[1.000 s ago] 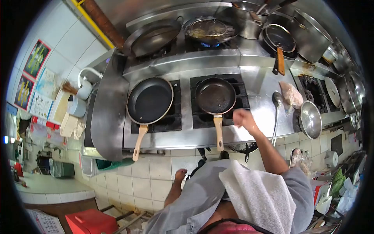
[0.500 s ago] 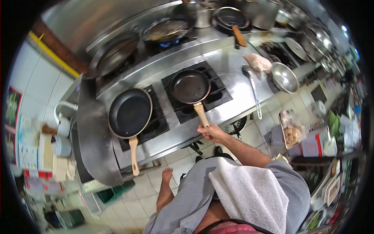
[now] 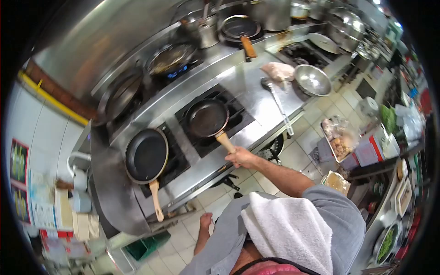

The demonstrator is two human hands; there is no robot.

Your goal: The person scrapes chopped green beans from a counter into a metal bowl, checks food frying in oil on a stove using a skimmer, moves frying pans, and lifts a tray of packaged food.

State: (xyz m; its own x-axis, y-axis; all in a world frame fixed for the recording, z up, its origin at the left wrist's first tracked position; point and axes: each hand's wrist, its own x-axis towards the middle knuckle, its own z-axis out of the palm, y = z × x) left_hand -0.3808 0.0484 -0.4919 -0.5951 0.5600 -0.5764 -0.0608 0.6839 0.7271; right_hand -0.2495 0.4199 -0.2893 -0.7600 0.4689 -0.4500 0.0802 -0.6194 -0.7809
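Note:
My right hand (image 3: 241, 157) is closed around the end of a wooden handle. That handle belongs to a dark frying pan (image 3: 206, 118), which sits on the right burner grate (image 3: 236, 117) of the front stove. A second black frying pan (image 3: 146, 155) stands over the left grate, its pale wooden handle pointing toward me. Low beside my body, away from the stove, my left hand (image 3: 206, 220) hangs with its fingers curled and nothing visible in it.
Behind, a pan (image 3: 172, 60) sits over a blue flame. On the steel top (image 3: 263, 103) lie a long-handled spoon (image 3: 277, 106), a bag of pale food (image 3: 278, 71) and a metal bowl (image 3: 312, 80). A food tray (image 3: 338, 140) stands at right.
My view has turned, so the stove appears more slanted and shifted left. My right hand keeps its hold on the frying pan's handle, and the pan stays on the grate.

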